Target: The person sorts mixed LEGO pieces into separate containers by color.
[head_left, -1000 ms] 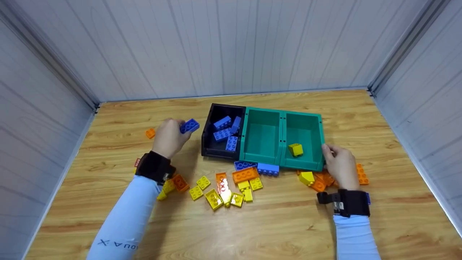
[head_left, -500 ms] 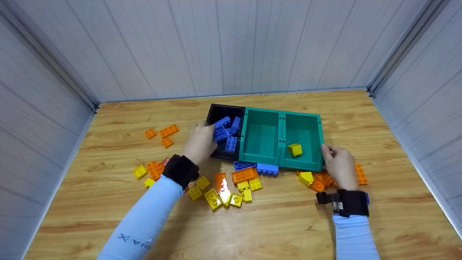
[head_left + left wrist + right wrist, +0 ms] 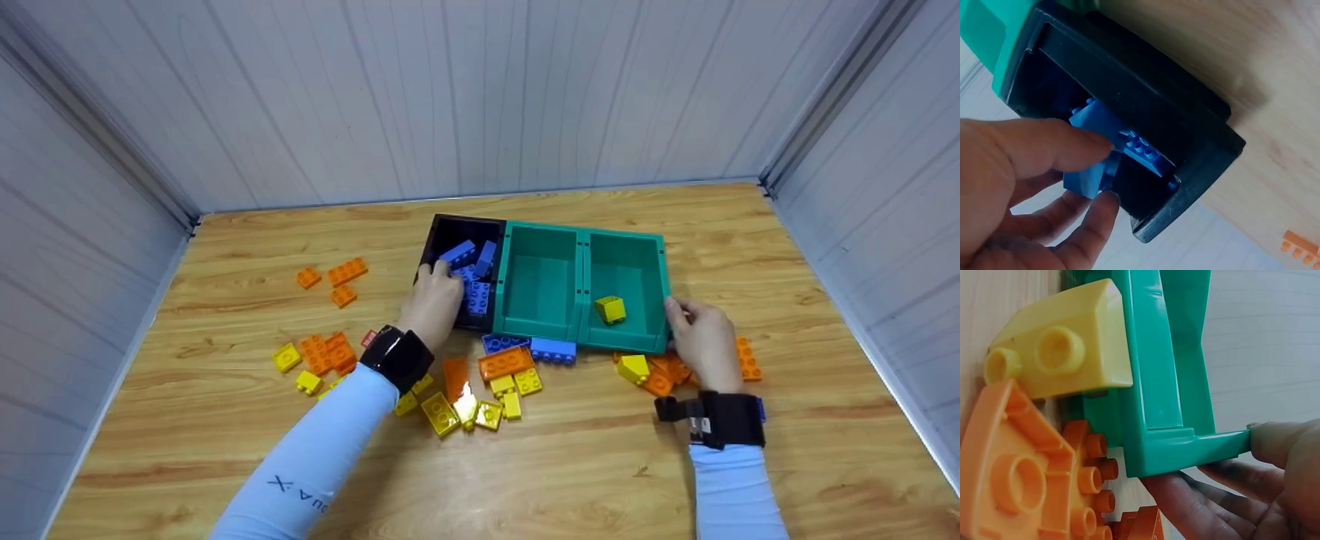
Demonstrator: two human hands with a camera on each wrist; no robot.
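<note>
On the wooden table [image 3: 570, 465] stand a right green bin [image 3: 626, 262], a middle green bin [image 3: 536, 296] and a black bin [image 3: 474, 324], side by side. The right hand [image 3: 706, 343] grips the right green bin's outer rim between thumb and fingers. The left hand [image 3: 435, 300] reaches into the black bin, thumb and fingers spread; whether they touch the blue blocks [image 3: 485, 259] lying inside is hard to tell. The right green bin contains one yellow block [image 3: 611, 309]. Loose orange blocks [image 3: 348, 271] lie left of the bins.

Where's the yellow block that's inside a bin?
In the head view, the yellow block lies in the near half of the rightmost green bin, left of the right hand.
</note>
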